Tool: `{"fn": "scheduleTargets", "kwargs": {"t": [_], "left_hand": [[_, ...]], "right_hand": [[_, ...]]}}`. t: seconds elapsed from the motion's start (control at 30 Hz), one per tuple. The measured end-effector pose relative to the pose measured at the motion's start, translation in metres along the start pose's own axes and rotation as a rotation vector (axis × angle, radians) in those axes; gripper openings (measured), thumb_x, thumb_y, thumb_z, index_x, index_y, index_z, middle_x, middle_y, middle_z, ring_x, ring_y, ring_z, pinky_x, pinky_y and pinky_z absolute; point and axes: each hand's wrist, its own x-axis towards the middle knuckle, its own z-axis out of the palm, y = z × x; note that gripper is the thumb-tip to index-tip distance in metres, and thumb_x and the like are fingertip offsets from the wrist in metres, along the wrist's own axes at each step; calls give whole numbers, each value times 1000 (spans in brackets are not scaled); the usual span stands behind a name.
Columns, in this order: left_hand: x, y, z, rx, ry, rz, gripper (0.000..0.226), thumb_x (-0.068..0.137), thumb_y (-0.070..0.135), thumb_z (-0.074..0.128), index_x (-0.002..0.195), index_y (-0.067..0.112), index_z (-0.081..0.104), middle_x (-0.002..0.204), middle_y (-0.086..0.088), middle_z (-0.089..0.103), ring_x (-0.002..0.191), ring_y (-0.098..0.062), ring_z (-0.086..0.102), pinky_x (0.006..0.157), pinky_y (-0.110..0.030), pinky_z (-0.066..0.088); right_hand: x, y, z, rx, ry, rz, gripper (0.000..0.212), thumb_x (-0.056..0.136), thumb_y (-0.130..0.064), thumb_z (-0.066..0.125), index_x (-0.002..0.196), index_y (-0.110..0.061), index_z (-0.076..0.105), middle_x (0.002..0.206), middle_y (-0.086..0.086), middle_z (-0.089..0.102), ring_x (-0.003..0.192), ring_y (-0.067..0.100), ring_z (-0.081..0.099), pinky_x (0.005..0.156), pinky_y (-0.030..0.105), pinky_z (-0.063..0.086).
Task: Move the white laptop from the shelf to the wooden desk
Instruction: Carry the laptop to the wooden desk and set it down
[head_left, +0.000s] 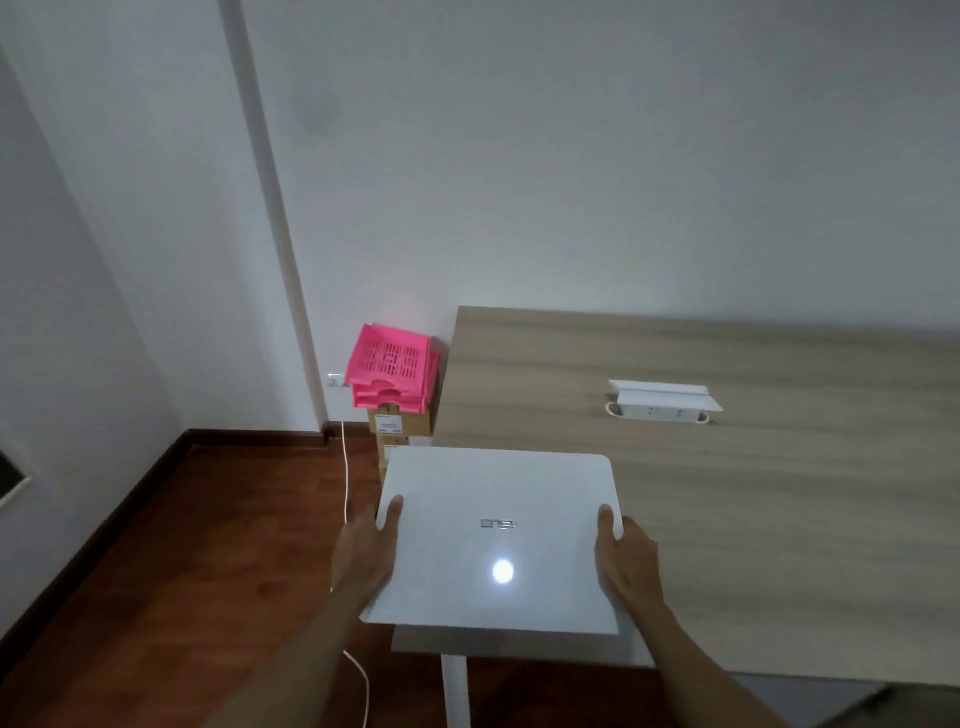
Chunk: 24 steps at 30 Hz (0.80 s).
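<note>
The white laptop (498, 540) is closed, lid up, with a logo and a bright light glare on it. It hovers over the near left corner of the wooden desk (753, 493), its left edge sticking out past the desk's side. My left hand (366, 551) grips its left edge, thumb on top. My right hand (626, 553) grips its right edge the same way. Whether the laptop touches the desk I cannot tell. The shelf is out of view.
A white socket box with its lid up (662, 400) is set into the desk. Pink plastic trays (392, 371) stack on cardboard boxes (397, 421) beside the desk's far left corner. A white cable (345, 483) runs across the red-brown floor. A white desk leg (457, 691) stands below.
</note>
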Motion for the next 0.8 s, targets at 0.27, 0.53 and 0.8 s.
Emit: {"fn": "scheduleTargets", "kwargs": {"t": [0.27,0.53,0.8], "left_hand": [[90,1,83,222,-4,-159,91,84,84,17,117,13,65,108,-12,73,97,-33,68,95,-50,53],[150,-8,132,293,-49,-208,72,97,64,35,127,5,62,132,-23,63,124,-43,56,110,-50,36],[202,-35,164,353,-91,-149,84,91,77,23,110,11,70,108,-17,74,100,-37,68,101,-48,48]], "right_hand": [[111,14,40,-124,-57,85,68,97,-65,31,118,-11,68,109,14,73,100,36,69,89,46,55],[174,35,83,-350,-69,124,76,97,-68,21,106,-10,70,99,14,73,91,36,68,81,42,53],[215,42,114,-389,-99,179,79,96,-68,19,103,-9,71,97,13,74,86,32,69,80,42,56]]}}
